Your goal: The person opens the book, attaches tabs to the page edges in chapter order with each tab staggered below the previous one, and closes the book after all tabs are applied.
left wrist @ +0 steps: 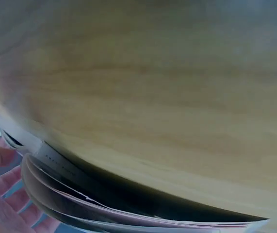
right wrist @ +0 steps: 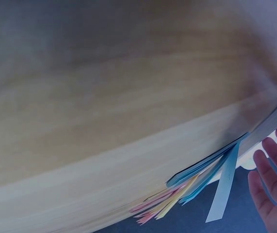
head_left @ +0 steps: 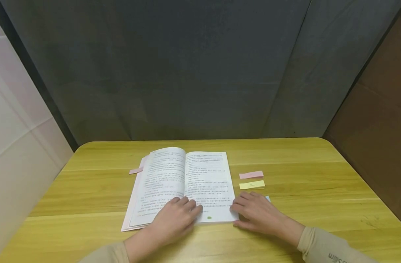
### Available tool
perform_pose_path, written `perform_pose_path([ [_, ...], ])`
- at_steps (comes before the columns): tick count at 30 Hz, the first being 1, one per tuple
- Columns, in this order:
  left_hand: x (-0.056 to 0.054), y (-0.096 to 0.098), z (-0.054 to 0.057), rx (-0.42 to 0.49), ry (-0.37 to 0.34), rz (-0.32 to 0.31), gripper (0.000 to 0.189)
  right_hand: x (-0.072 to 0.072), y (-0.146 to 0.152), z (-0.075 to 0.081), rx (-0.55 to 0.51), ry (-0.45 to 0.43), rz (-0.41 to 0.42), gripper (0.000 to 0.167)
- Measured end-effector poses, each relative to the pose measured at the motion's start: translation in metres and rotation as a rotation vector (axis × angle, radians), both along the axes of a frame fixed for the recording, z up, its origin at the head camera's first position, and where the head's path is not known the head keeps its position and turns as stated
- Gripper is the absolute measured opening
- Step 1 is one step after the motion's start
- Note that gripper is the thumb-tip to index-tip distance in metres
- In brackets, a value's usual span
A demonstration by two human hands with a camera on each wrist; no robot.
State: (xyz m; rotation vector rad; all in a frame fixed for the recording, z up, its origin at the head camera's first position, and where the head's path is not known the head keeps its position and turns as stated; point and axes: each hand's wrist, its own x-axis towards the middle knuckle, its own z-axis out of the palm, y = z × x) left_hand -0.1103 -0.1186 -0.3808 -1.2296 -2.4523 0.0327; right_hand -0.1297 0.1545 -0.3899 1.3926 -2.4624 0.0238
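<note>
An open book (head_left: 207,175) with printed pages lies on the table, its left page bulging up near the spine. My left hand (head_left: 178,215) rests over the lower middle of the book, across the gutter. In the left wrist view its fingers (left wrist: 19,200) are extended over the pages. At the lower right edge of the book, my right hand (head_left: 257,212) touches the page margin with its fingertips. The right wrist view shows these fingers (right wrist: 269,174) fairly straight and slightly spread. A pink tab (head_left: 136,170) sticks out from the book's left side.
Right of the book lie a pink pad of sticky tabs (head_left: 251,175) and a yellow pad (head_left: 251,185). A blue pad (head_left: 268,198) is mostly hidden by my right hand. A dark cloth backdrop (head_left: 193,73) hangs behind the wooden table (head_left: 305,175).
</note>
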Motion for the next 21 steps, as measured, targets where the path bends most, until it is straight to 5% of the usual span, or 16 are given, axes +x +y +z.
perform_pose_path([
  [11, -0.0035, 0.0036, 0.0011, -0.038, -0.077, 0.044, 0.039, -0.0007, 0.0008, 0.0003, 0.001, 0.004, -0.004, 0.032],
  [21, -0.0076, -0.0040, 0.0047, 0.039, -0.182, 0.070, 0.043, -0.0001, 0.0006, 0.0011, -0.002, -0.006, -0.003, 0.032],
])
